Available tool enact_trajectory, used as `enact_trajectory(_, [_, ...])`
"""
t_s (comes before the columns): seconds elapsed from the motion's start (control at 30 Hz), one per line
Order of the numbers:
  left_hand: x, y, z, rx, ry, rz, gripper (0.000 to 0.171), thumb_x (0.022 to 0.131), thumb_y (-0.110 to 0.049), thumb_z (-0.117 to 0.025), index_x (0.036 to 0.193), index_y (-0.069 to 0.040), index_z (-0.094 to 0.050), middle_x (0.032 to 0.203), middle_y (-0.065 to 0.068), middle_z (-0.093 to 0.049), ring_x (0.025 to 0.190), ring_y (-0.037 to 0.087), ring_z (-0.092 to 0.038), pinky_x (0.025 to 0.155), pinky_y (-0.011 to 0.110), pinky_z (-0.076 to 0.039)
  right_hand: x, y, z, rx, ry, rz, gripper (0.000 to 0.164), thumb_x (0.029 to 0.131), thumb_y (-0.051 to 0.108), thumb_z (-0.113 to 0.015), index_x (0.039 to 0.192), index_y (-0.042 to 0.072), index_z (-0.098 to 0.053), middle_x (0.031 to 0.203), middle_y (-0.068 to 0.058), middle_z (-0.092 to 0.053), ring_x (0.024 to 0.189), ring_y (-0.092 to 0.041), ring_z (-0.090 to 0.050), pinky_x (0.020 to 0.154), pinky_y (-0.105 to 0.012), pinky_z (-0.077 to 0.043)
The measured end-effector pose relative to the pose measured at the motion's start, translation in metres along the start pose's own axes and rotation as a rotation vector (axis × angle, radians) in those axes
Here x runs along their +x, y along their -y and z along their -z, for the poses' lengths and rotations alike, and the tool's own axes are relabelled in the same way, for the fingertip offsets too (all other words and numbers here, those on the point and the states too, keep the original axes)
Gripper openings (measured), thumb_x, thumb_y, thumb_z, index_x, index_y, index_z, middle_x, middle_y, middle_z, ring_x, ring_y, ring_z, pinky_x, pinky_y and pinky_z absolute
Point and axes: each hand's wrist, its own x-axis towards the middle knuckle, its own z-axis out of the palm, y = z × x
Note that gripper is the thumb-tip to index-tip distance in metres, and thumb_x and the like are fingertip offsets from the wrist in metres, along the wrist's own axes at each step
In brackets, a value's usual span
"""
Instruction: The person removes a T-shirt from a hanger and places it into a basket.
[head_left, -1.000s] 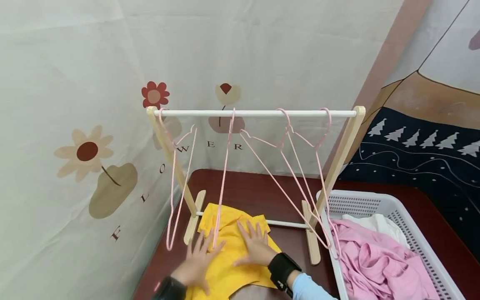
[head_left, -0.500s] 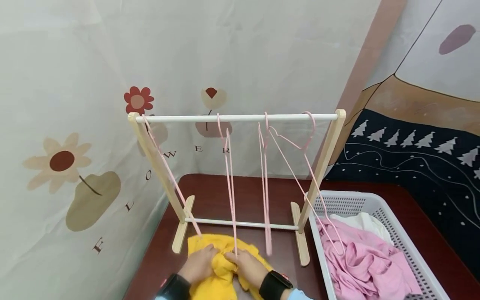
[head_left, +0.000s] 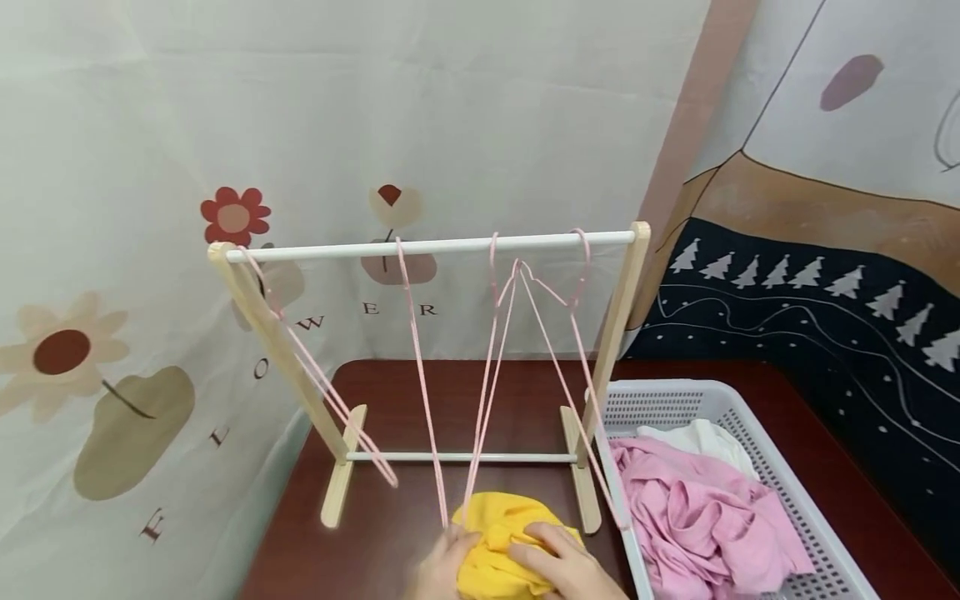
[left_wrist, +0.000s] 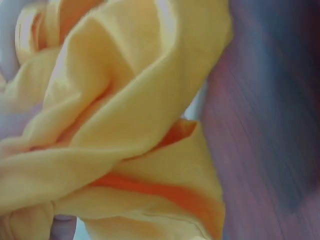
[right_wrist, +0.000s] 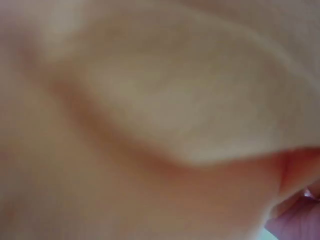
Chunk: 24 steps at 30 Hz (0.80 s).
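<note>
A yellow garment (head_left: 495,533) is bunched into a rounded heap at the bottom of the head view, in front of the rack. On its left side my left hand (head_left: 446,567) holds the cloth. My right hand (head_left: 566,565) grips it from the right, fingers bent over the folds. Loose yellow folds fill much of the left wrist view, with a dark fingertip (left_wrist: 64,227) showing under them. Blurred cloth (right_wrist: 165,110) takes up most of the right wrist view, and part of a hand (right_wrist: 300,220) appears at its lower right corner.
A small wooden rack (head_left: 615,333) with a white top bar (head_left: 450,246) stands behind the hands. Several pink hangers (head_left: 420,367) dangle from it, some reaching down near the hands. To the right, a grey basket (head_left: 780,492) holds pink cloth (head_left: 705,517) and white cloth (head_left: 705,442).
The yellow garment went from spread under flat hands to gathered in both hands, and moved right relative to the rack. The hangers swung, and the head view turned right.
</note>
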Motion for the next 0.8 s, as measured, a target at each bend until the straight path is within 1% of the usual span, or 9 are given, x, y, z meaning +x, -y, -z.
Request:
enact_trajectory(0.1, [-0.003,-0.023,-0.009,-0.072,-0.064,-0.051,0.027,0.080,-0.025,-0.065,0.106,-0.017,-0.062,0.099,-0.007,-0.055,0.074,0.001,-0.054,0.062,0.013,-0.044,-0.003,0.009,0.035,-0.094,-0.010,0.015,0.032,0.084,0.043,-0.062,0.110,0.024,-0.063,0.109,0.005,-0.056,0.096,-0.009,-0.054,0.085,-0.014,-0.042])
enact_trajectory(0.17, [-0.002,-0.038,-0.014,-0.064,-0.155,-0.190,0.032,0.074,-0.026,-0.069,0.104,-0.016,-0.064,0.097,-0.008,-0.053,0.073,-0.002,-0.053,0.061,0.009,-0.042,-0.004,0.015,0.056,-0.136,-0.047,0.021,0.026,0.089,0.042,-0.056,0.105,0.023,-0.065,0.106,0.004,-0.057,0.094,-0.010,-0.054,0.085,-0.015,-0.041])
enact_trajectory(0.23, [0.002,-0.053,-0.016,-0.064,-0.181,-0.269,0.035,0.073,-0.030,-0.070,0.105,-0.017,-0.064,0.099,-0.010,-0.053,0.074,-0.004,-0.053,0.061,0.006,-0.042,-0.004,0.019,0.073,-0.191,-0.085,0.034,0.025,0.094,0.040,-0.049,0.099,0.022,-0.066,0.101,0.003,-0.059,0.091,-0.011,-0.054,0.087,-0.017,-0.040])
enact_trajectory(0.33, [0.010,-0.076,-0.023,-0.097,-0.223,-0.367,0.040,0.070,-0.032,-0.073,0.105,-0.015,-0.065,0.098,-0.010,-0.051,0.074,-0.004,-0.054,0.061,0.005,-0.042,-0.007,0.028,0.100,-0.272,-0.073,-0.041,0.031,0.095,0.045,-0.045,0.093,0.023,-0.067,0.099,0.004,-0.060,0.091,-0.011,-0.054,0.093,-0.016,-0.035])
enact_trajectory(0.47, [0.019,-0.103,-0.038,-0.172,-0.228,-0.413,0.042,0.070,-0.026,-0.075,0.108,-0.013,-0.063,0.099,-0.008,-0.048,0.076,-0.001,-0.056,0.063,0.006,-0.045,-0.016,0.038,0.133,-0.408,0.062,-0.234,0.037,0.080,0.064,-0.055,0.093,0.031,-0.066,0.103,0.013,-0.058,0.093,-0.005,-0.053,0.092,-0.008,-0.032])
enact_trajectory(0.57, [0.026,-0.120,-0.051,-0.230,-0.226,-0.433,0.050,0.065,-0.020,-0.079,0.111,-0.013,-0.062,0.100,-0.006,-0.049,0.081,0.004,-0.059,0.068,0.009,-0.047,-0.024,0.034,0.151,-0.451,0.141,-0.296,0.046,0.070,0.070,-0.062,0.099,0.034,-0.064,0.107,0.014,-0.057,0.095,-0.003,-0.050,0.088,-0.005,-0.034])
enact_trajectory(0.63, [0.033,-0.130,-0.061,-0.265,-0.223,-0.452,0.051,0.066,-0.016,-0.078,0.113,-0.014,-0.060,0.099,-0.006,-0.049,0.082,0.003,-0.059,0.070,0.009,-0.047,-0.031,0.024,0.160,-0.420,0.122,-0.267,0.051,0.069,0.068,-0.065,0.104,0.031,-0.064,0.108,0.009,-0.059,0.099,-0.004,-0.048,0.092,-0.005,-0.031])
enact_trajectory(0.73, [0.049,-0.147,-0.079,-0.262,-0.261,-0.500,0.050,0.067,-0.012,-0.077,0.114,-0.014,-0.059,0.098,-0.004,-0.050,0.085,0.004,-0.057,0.074,0.012,-0.048,-0.043,0.004,0.175,-0.356,0.083,-0.198,0.058,0.074,0.067,-0.059,0.112,0.023,-0.062,0.109,0.001,-0.059,0.105,-0.007,-0.042,0.101,-0.005,-0.024])
enact_trajectory(0.8, [0.061,-0.155,-0.093,-0.211,-0.240,-0.511,0.057,0.069,-0.015,-0.077,0.122,-0.014,-0.054,0.103,-0.002,-0.049,0.093,0.008,-0.055,0.080,0.017,-0.048,-0.052,-0.017,0.179,-0.371,0.021,-0.146,0.045,0.088,0.055,-0.052,0.109,0.018,-0.065,0.107,-0.005,-0.061,0.106,-0.013,-0.045,0.107,-0.007,-0.016])
